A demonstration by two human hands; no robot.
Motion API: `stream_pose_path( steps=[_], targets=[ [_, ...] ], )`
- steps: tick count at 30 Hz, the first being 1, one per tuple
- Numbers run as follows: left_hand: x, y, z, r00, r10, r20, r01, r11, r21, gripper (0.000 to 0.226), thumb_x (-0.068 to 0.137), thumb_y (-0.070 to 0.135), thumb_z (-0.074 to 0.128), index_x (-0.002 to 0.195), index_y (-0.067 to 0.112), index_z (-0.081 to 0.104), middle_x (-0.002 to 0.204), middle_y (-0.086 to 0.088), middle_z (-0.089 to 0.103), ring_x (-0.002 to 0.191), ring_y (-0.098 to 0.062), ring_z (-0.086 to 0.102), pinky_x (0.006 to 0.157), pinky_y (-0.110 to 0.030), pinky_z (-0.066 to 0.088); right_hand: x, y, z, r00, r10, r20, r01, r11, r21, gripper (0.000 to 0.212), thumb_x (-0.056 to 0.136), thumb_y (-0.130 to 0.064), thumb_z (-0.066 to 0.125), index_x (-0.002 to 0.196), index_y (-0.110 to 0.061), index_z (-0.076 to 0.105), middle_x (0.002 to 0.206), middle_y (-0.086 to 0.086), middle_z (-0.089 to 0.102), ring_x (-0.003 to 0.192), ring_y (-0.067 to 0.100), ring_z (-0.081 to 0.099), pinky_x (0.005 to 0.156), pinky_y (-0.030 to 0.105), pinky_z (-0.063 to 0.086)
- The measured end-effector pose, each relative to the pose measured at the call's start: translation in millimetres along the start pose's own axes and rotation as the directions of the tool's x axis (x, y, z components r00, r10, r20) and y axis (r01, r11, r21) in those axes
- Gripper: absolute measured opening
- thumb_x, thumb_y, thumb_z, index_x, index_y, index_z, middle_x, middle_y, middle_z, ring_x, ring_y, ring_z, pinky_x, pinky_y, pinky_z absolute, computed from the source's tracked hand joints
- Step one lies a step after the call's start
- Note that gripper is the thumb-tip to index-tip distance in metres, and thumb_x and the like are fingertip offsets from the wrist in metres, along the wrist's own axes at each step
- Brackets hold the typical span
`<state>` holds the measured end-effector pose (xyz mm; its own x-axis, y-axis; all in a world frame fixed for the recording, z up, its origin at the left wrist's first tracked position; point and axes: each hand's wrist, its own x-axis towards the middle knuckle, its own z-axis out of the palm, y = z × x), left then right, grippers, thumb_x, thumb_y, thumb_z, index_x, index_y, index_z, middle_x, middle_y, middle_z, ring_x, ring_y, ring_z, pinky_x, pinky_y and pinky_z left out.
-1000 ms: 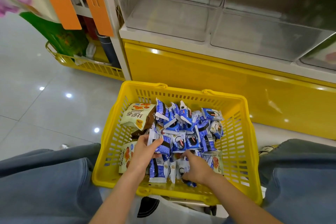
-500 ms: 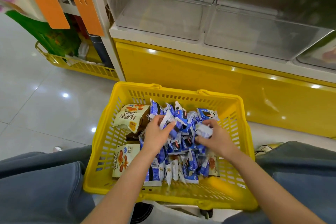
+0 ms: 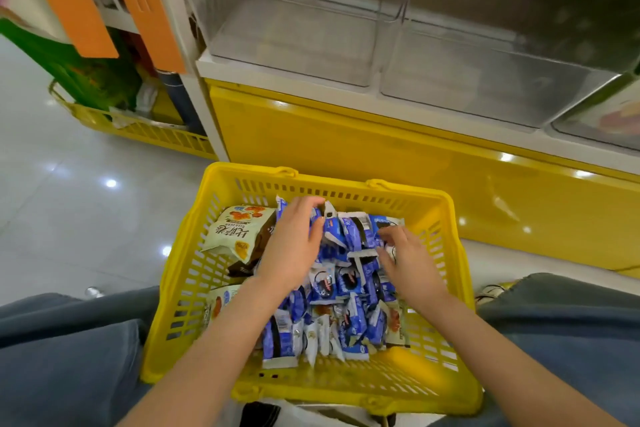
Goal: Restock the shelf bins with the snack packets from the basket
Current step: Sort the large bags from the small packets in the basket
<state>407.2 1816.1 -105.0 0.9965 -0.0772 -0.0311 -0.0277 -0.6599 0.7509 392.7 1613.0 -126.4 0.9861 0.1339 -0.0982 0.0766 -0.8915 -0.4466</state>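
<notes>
A yellow plastic basket (image 3: 446, 291) stands on the floor between my knees, filled with several small blue snack packets (image 3: 346, 315). A larger cream packet (image 3: 235, 230) lies at its left side. My left hand (image 3: 291, 246) reaches over the far end of the pile, its fingers curled round blue packets there. My right hand (image 3: 405, 260) lies on the packets at the far right, fingers bent into the pile and touching a blue packet. Above stand the clear shelf bins (image 3: 304, 31), which look empty.
A yellow cabinet front (image 3: 346, 135) rises just behind the basket under the white shelf edge. Another yellow basket (image 3: 138, 128) with goods sits on the tiled floor at the left, beneath orange tags (image 3: 65, 0). My grey trouser legs flank the basket.
Both hands have moved from the near side of the pile toward the basket's far end, gathering blue packets. The camera has shifted slightly, so the basket sits a little lower in view.
</notes>
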Motion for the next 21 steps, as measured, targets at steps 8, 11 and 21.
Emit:
stream_pose_path(
  steps=[8, 11, 21],
  targets=[
    [-63.8, -89.6, -83.1, 0.822, -0.354, -0.447, 0.418, 0.907, 0.051, 0.03, 0.097, 0.017, 0.042, 0.123, 0.004, 0.047, 0.12, -0.015, 0.051, 0.113, -0.03, 0.047, 0.093, -0.04, 0.037, -0.8, -83.2, 83.9, 0.895, -0.029, 0.446, -0.079, 0.972, 0.221, 0.059, 0.095, -0.039, 0.048, 0.144, -0.014, 0.026, 0.148, 0.005, 0.033, 0.132, 0.02, 0.038, 0.105, 0.032, 0.036],
    [-83.1, -120.2, -81.4, 0.802, -0.54, -0.258, 0.531, 0.84, -0.108, 0.027, 0.1, 0.027, 0.032, 0.104, 0.01, 0.053, 0.094, -0.008, 0.058, 0.097, -0.032, 0.055, 0.076, -0.036, 0.039, 7.9, -110.7, 106.5, 0.848, 0.085, 0.524, -0.282, 0.908, 0.31, 0.08, 0.089, -0.053, 0.051, 0.148, -0.012, 0.016, 0.154, 0.006, 0.024, 0.139, 0.023, 0.029, 0.112, 0.037, 0.03],
    [-87.2, -126.8, -76.2, 0.812, -0.558, -0.172, 0.533, 0.829, -0.169, 0.031, 0.099, 0.041, 0.024, 0.089, 0.018, 0.043, 0.074, 0.003, 0.054, 0.068, -0.013, 0.054, 0.05, -0.022, 0.031, 24.4, -113.2, 111.8, 0.861, 0.158, 0.483, -0.226, 0.97, 0.086, 0.048, 0.088, -0.024, 0.064, 0.131, -0.008, 0.049, 0.129, 0.01, 0.057, 0.115, 0.023, 0.055, 0.092, 0.032, 0.044]
  ],
)
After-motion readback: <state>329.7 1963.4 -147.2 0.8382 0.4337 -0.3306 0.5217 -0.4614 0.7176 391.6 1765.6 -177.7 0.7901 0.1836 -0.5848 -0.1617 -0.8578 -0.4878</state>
